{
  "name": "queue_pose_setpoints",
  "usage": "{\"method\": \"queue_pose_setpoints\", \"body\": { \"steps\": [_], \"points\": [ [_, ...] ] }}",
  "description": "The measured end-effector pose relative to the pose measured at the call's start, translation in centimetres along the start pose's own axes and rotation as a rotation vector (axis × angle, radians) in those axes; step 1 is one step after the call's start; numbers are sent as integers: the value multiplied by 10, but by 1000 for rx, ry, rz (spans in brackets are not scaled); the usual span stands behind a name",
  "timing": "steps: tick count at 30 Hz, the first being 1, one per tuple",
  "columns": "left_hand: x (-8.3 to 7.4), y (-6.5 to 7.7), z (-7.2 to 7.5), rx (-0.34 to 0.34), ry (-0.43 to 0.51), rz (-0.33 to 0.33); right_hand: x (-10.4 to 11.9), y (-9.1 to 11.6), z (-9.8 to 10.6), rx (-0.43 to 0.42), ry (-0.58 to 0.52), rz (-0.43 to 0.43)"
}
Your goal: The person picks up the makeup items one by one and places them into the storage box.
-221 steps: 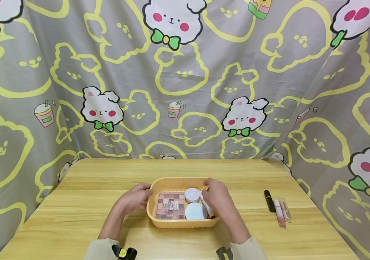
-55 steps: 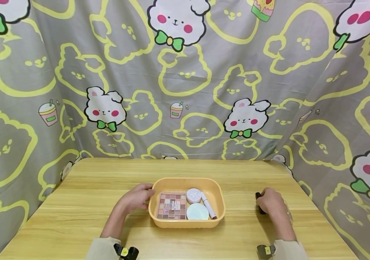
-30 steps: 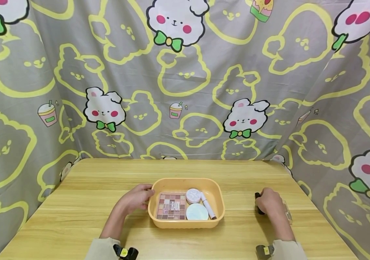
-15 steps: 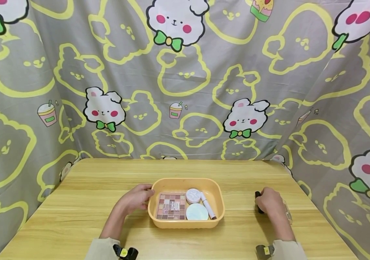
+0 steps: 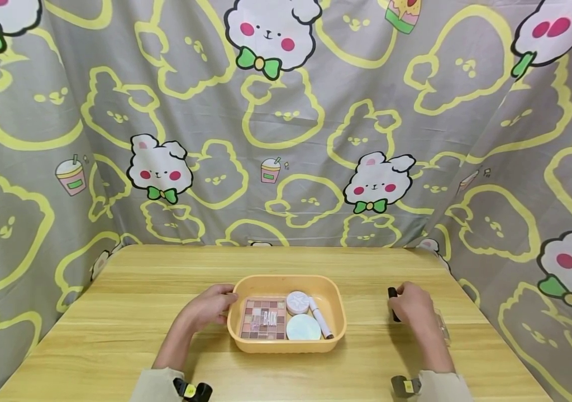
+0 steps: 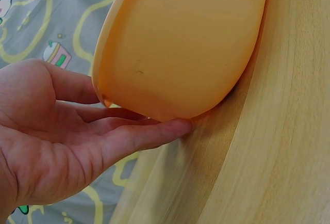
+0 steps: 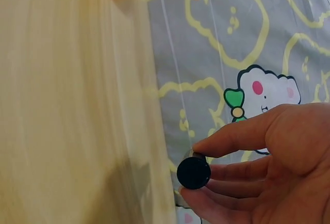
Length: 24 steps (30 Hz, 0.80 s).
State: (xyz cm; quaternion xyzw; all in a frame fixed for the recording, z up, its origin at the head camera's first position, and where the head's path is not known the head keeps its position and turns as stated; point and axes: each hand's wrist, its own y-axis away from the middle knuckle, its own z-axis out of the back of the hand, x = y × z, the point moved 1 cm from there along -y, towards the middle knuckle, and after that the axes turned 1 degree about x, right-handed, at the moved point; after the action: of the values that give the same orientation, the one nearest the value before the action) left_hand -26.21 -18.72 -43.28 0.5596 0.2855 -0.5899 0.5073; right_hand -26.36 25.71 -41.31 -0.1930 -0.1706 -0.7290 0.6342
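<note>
Black tube (image 5: 394,305) sits pinched between thumb and fingers of the right hand (image 5: 414,307), closed to its width, at three o'clock from the orange basket (image 5: 288,347). The left hand (image 5: 210,306) holds the basket's nine o'clock end, thumb at the rim. Inside, a palette (image 5: 263,320) lies at nine, a white tube (image 5: 320,318) at three.

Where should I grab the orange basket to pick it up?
Probably hold the orange basket at its two short ends, coming from the left and right sides, with hands at the rim. It's long and open on top, so holding both ends should keep it level. The left hand grips the left end; the right end is free, as the right hand holds a black tube.
</note>
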Motion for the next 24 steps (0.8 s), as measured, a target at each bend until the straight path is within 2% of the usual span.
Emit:
{"method": "queue_pose_setpoints", "body": {
  "steps": [16,24],
  "points": [
    [0,0,1,3,-1,5,31,0,-13,-41,-94,43],
    [0,0,1,-3,-8,6,47,4,-15,-17,-125,58]
  ]
}}
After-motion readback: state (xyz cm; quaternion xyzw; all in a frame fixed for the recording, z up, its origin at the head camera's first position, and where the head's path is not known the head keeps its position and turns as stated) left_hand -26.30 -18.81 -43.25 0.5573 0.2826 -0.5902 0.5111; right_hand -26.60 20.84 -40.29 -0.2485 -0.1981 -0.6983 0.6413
